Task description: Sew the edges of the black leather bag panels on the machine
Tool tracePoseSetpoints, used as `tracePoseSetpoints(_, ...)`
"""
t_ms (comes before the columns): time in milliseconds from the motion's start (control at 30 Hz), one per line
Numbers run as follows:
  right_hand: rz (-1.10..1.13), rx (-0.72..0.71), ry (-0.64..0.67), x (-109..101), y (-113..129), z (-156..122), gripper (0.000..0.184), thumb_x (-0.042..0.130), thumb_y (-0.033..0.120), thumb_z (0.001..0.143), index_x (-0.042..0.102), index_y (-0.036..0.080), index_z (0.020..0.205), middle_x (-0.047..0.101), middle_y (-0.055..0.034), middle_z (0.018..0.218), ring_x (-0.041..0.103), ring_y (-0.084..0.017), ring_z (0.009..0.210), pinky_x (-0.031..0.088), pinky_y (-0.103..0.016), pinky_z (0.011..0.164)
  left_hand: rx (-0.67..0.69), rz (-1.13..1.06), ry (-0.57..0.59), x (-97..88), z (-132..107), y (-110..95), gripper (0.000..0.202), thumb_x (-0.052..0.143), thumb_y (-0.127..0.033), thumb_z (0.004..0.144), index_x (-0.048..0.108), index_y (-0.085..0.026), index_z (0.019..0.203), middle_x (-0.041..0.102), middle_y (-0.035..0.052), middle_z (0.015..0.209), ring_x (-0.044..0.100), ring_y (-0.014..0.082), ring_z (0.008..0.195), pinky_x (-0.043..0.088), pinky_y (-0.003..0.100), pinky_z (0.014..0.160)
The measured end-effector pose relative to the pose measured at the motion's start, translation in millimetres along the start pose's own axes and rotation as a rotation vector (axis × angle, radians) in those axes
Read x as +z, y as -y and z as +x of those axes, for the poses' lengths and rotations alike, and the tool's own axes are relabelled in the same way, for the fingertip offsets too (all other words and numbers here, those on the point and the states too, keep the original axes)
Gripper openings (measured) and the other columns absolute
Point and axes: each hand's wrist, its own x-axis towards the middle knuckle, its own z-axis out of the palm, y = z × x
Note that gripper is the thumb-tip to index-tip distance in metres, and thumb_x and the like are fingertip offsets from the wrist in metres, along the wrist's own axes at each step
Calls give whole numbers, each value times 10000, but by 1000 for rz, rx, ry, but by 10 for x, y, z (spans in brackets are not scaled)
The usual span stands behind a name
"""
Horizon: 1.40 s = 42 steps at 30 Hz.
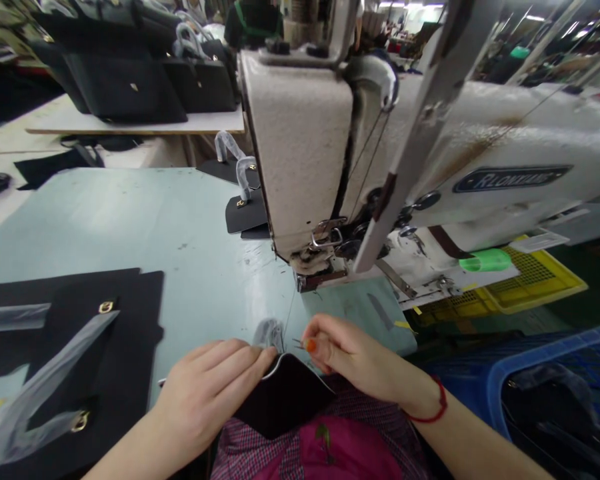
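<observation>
My left hand (215,383) is closed on a black bag panel (285,400), its fingers over the pale top edge. The panel is bent and tilted above my lap. Behind it shows a clear plastic-wrapped handle (269,331). My right hand (347,353), just right of the panel, is closed around small thread snips (300,343); their thin metal tips point left, and an orange spot shows by the thumb. A thin thread runs down from the sewing machine (300,133) toward the panel's edge. Most of the snips are hidden in my fingers.
Black panels (130,347) with wrapped handles and gold fittings lie at left on the pale blue table (200,267). More handled panels (247,210) lie beside the machine head. Black bags (125,83) stand behind. A blue crate (495,380) and yellow crate (545,283) are at right.
</observation>
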Motion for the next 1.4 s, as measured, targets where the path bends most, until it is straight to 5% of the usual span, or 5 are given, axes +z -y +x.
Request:
tracePoseSetpoints(367,69,83,150,-9,125,223,384,566,522,915,509,150,842,488,53,574,410,-56,498,292,-161,480,-79,-59,8,10,6,-9,223,428,-164,973,590,-136,1124,679,56,822,615,164,715,468,272,644)
tracePoseSetpoints(700,-335,-396,-378,464,41,-80,229,621,375,914,621,180,1035,603,-35,927,577,-130,815,424,-206,654,-764,-532,57,-177,46,-366,314,455,-370,957,578,-202,721,610,-1,671,644,151,733,510,189,631)
tracePoseSetpoints(900,-572,-562,-464,585,53,-185,180,556,316,959,656,176,1012,630,-32,906,621,-113,761,443,-195,646,-941,-644,-48,-145,-39,-744,292,493,-428,930,687,-233,1025,722,28,1029,663,177,1015,528,230,897)
tracePoseSetpoints(1133,-1060,-699,-536,486,130,-539,239,429,187,978,643,165,874,592,-22,719,521,-139,595,341,-259,528,-837,-570,-257,-99,144,-1173,248,545,-401,896,732,-241,922,755,16,910,703,175,831,569,222,754)
tracePoseSetpoints(1400,-693,-655,-612,80,210,-1004,184,474,174,961,616,155,847,599,-32,780,590,-119,700,444,-207,621,-1059,-850,-174,-115,463,-1470,365,535,-478,897,708,-178,783,694,18,724,653,186,727,525,232,668)
